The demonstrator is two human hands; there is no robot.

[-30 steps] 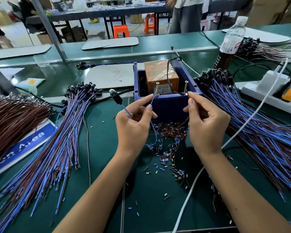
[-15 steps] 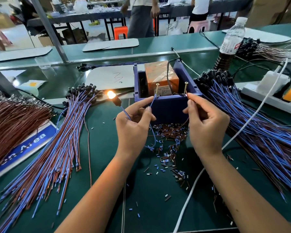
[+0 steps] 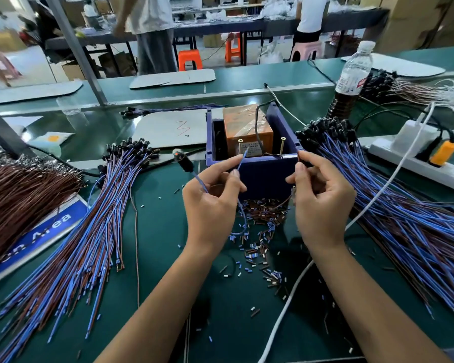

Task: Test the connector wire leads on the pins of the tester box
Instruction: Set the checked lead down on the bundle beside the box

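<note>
Lamp went dark: the connector bulb (image 3: 182,159), left of the tester box (image 3: 257,163), glowed half a second ago and now shows only a faint red spot. Left hand (image 3: 212,203) pinches the blue lead (image 3: 243,159), whose tip now sits just short of the left screw pin (image 3: 239,146), apart from it. Right hand (image 3: 317,203) pinches the brown lead (image 3: 283,203) at the box's front right corner, below the right screw pin (image 3: 282,146); contact there is hidden. Reads as test passed, leads coming off. Next: drop this wire, pick another.
</note>
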